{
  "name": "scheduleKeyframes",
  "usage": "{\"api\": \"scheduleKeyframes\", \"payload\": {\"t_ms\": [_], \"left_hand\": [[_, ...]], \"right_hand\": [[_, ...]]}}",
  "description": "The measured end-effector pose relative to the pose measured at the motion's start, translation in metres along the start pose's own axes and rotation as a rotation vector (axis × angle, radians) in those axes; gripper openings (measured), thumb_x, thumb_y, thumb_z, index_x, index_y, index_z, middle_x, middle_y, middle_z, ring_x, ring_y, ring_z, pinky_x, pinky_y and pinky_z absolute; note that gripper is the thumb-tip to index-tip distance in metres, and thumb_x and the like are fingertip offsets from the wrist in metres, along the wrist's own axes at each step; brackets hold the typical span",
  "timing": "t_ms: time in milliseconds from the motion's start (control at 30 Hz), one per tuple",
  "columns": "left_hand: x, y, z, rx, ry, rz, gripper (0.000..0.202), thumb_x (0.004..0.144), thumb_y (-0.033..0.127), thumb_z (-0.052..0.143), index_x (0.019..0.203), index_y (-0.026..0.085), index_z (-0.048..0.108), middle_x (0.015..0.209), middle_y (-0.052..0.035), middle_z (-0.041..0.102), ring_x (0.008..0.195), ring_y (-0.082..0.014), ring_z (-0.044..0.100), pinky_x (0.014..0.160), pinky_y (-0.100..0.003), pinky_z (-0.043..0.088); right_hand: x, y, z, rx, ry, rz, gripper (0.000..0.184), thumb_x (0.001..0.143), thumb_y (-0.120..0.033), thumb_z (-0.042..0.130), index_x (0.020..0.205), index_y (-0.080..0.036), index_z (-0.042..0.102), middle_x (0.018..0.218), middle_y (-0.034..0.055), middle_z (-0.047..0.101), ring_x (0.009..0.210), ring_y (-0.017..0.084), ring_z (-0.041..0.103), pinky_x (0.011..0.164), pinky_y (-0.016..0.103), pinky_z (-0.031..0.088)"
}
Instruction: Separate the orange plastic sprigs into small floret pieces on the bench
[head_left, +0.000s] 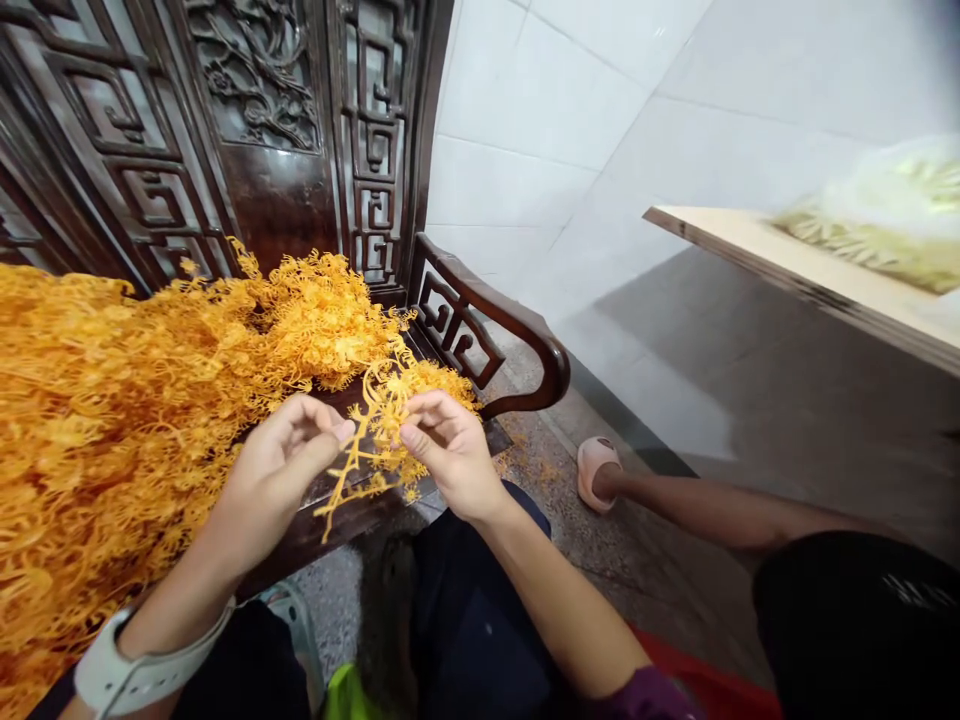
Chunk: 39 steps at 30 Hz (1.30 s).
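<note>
White tiled walls [517, 150] meet in a corner behind a dark wooden bench [289, 205], whose carved backrest and curved armrest [553, 365] stand above a speckled floor [337, 590]. A large orange heap [97, 420] of thin, frilly pieces covers much of the seat, spreading from the left toward the armrest. In front of the heap, over the seat's front part, a branching orange sprig [384, 420] is held up between the two hands. The right hand [454, 455] pinches it between thumb and forefinger. The left hand [281, 465] has its thumb and forefinger close together at the sprig's left side; whether they grip it, I cannot tell. A pale watch band [150, 665] circles the left wrist, and a purple sleeve [645, 695] shows on the right arm. Loose orange bits [536, 465] lie on the floor beyond the armrest, near another person's light pink slipper [596, 470]. At the upper right, a wooden board [720, 225] bears a pile of pale yellow-green pieces [885, 220], too blurred to make out.
</note>
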<state>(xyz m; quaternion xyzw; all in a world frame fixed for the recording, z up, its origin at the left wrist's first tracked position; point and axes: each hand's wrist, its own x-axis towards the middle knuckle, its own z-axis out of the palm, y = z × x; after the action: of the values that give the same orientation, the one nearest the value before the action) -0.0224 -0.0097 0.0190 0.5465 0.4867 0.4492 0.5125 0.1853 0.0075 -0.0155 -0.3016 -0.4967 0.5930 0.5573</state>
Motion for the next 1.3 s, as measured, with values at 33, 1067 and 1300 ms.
{"api": "scheduleKeyframes", "payload": {"t_ms": [33, 1067, 1300], "left_hand": [[0.001, 0.001, -0.001, -0.025, 0.025, 0.009, 0.038, 0.086, 0.054, 0.081, 0.1, 0.021, 0.068, 0.097, -0.0023, 0.071, 0.089, -0.0179, 0.064, 0.077, -0.026, 0.05], [-0.008, 0.002, 0.0, 0.242, -0.199, 0.112, 0.036, 0.094, 0.04, 0.07, 0.068, 0.016, 0.06, 0.065, 0.0018, 0.053, 0.061, -0.0112, 0.044, 0.057, -0.026, 0.035], [-0.005, 0.004, 0.003, 0.286, -0.298, 0.149, 0.034, 0.1, 0.038, 0.063, 0.075, 0.016, 0.061, 0.07, 0.0007, 0.056, 0.066, -0.0119, 0.047, 0.061, -0.026, 0.039]], "right_hand": [[-0.001, 0.0, -0.001, -0.083, -0.015, -0.055, 0.022, 0.087, -0.033, 0.087, 0.101, -0.025, 0.073, 0.084, -0.0018, 0.07, 0.077, 0.013, 0.068, 0.076, 0.027, 0.054], [-0.006, -0.01, 0.017, -0.255, -0.112, -0.082, 0.018, 0.097, -0.035, 0.078, 0.09, -0.021, 0.069, 0.079, -0.0012, 0.064, 0.068, 0.011, 0.057, 0.064, 0.027, 0.047], [0.002, 0.001, 0.012, -0.172, -0.067, -0.087, 0.023, 0.098, -0.042, 0.075, 0.092, -0.021, 0.065, 0.096, 0.0023, 0.067, 0.084, 0.014, 0.06, 0.077, 0.03, 0.051]]}}
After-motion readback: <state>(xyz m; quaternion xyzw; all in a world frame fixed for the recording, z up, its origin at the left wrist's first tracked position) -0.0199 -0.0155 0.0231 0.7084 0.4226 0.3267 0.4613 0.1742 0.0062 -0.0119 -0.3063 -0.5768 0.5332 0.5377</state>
